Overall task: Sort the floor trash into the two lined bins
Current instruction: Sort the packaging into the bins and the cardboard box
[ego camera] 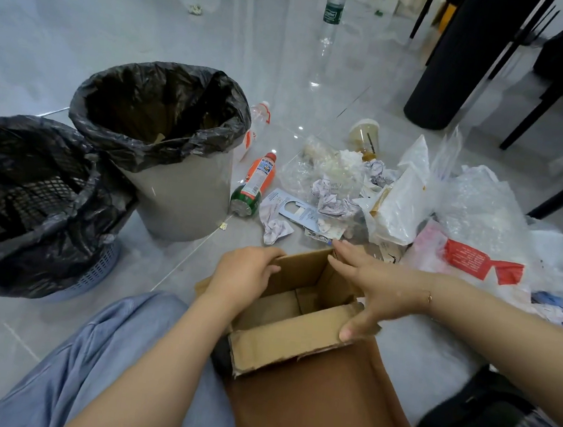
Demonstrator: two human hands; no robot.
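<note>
Open brown cardboard box point(299, 304) sits before you; your left hand point(245, 275) curls its fingers over one rim, your right hand point(374, 291) pinches the opposite flap.

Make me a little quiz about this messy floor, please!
1. True or false: both hands hold the cardboard box.
2. Which bin stands nearer the orange-labelled bottle? A) the grey bin B) the blue mesh basket
3. Fill in: the plastic cup with the straw lies beyond the pile of crumpled ____.

Key:
1. True: the left hand grips the box's left wall and the right hand grips its right side.
2. A
3. paper
</note>
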